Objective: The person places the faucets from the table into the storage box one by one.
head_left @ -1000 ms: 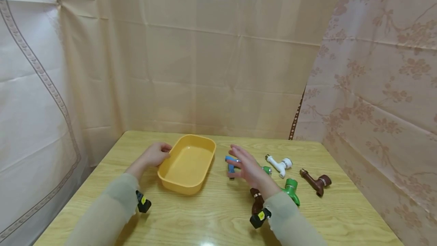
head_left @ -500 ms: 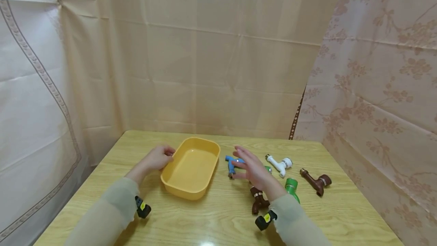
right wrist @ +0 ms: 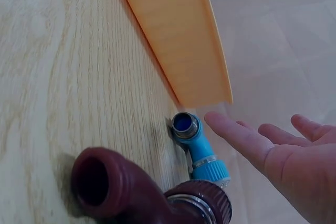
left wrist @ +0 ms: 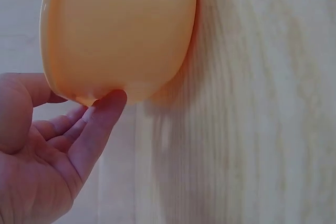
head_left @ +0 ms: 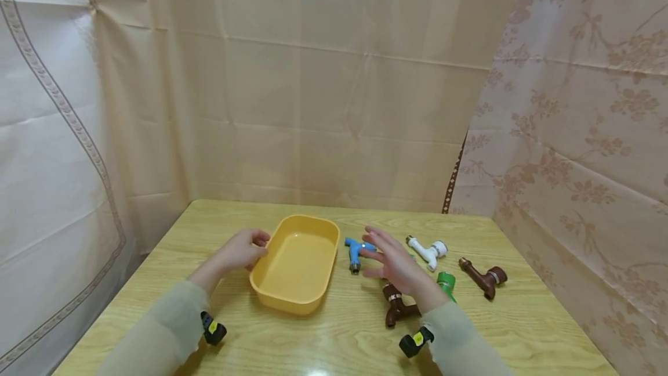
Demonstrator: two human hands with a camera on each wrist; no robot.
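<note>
A yellow plastic basin (head_left: 294, 263) sits on the table, left of the middle. My left hand (head_left: 242, 250) grips its left rim; in the left wrist view a fingertip presses the basin's outer wall (left wrist: 121, 30). My right hand (head_left: 399, 266) is held above several plastic water taps, fingers spread and holding nothing. Nearest its fingertips is a blue tap (head_left: 355, 253), with a brown tap (head_left: 396, 305) below the palm. One green tap (head_left: 446, 284) is partly hidden by the right forearm, and another green piece is mostly covered by the hand.
A white tap (head_left: 429, 252) lies behind and right of the right hand. Farther right is another brown tap (head_left: 482, 278). The wooden table (head_left: 313, 341) meets a beige curtain (head_left: 334, 86) at the back, with patterned cloth (head_left: 590, 132) along the right.
The basin has shifted right and a little toward me with my left hand. My right hand has drifted right and slightly nearer, uncovering more of the blue tap and the nearer brown tap.
</note>
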